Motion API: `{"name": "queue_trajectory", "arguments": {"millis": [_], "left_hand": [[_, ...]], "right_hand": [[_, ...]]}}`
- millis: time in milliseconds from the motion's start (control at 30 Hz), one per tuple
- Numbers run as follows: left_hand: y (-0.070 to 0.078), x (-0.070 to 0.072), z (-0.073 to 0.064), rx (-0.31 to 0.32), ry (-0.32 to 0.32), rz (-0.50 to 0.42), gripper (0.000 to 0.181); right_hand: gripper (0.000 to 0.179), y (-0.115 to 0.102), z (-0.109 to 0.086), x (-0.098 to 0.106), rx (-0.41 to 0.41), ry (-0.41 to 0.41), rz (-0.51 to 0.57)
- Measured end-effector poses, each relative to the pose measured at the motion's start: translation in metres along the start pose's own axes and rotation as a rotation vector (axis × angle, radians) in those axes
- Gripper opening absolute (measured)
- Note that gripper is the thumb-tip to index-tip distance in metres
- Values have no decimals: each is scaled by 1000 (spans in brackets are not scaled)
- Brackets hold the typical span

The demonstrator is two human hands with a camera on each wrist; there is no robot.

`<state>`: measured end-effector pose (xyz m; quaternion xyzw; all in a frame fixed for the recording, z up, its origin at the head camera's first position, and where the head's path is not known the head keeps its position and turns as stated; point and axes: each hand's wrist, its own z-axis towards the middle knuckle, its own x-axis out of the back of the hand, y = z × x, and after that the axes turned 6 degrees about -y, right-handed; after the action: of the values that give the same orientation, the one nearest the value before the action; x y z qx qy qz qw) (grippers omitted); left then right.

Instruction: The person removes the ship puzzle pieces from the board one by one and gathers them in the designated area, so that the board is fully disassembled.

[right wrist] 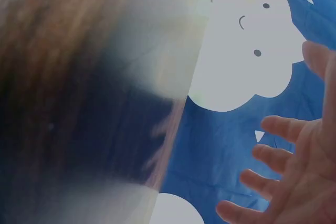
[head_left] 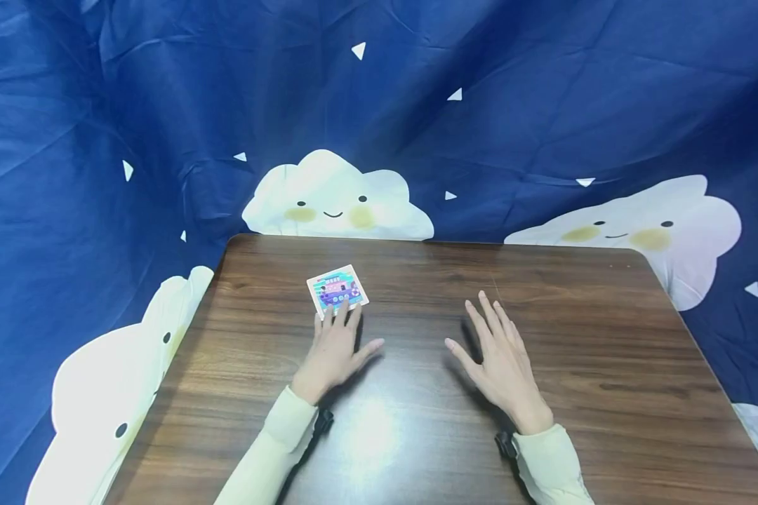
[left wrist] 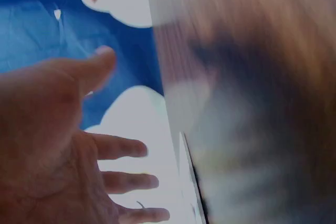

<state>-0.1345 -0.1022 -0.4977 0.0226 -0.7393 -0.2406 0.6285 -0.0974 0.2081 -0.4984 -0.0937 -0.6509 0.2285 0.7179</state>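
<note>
A square, colourful picture card (head_left: 336, 286) with a white border lies on the brown wooden table (head_left: 417, 280), left of the middle. Over its near edge reach the fingertips of my left hand (head_left: 333, 354), fingers spread; whether they touch the card I cannot tell. The left wrist view shows the card (left wrist: 190, 177) edge-on beyond the spread fingers of that hand (left wrist: 58, 129). My right hand (head_left: 500, 361) hovers above the table to the right, fingers extended and holding nothing. In the right wrist view this hand (right wrist: 299, 166) has its palm showing.
A blue curtain (head_left: 480, 140) with white clouds and small triangles hangs behind the table and along its sides. One smiling cloud (head_left: 337, 193) stands just past the far edge. Light glares off the tabletop between the forearms.
</note>
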Motion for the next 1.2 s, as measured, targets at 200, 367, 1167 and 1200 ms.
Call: {"name": "queue_trajectory", "arguments": {"millis": [200,367,1167,1200], "left_hand": [[-24,2,12,58,-8,-1,80],[-36,2,17,62,-33,-6,76],[-15,-7,8,-11,-161,9,73],[-13,-8,8,-23,-163,10,72]], "right_hand": [[73,5,-1,-3,-1,32,12],[67,7,-3,-4,-19,7,10],[60,10,4,-2,-24,-44,-1],[60,10,5,-2,-21,-46,-3]]}}
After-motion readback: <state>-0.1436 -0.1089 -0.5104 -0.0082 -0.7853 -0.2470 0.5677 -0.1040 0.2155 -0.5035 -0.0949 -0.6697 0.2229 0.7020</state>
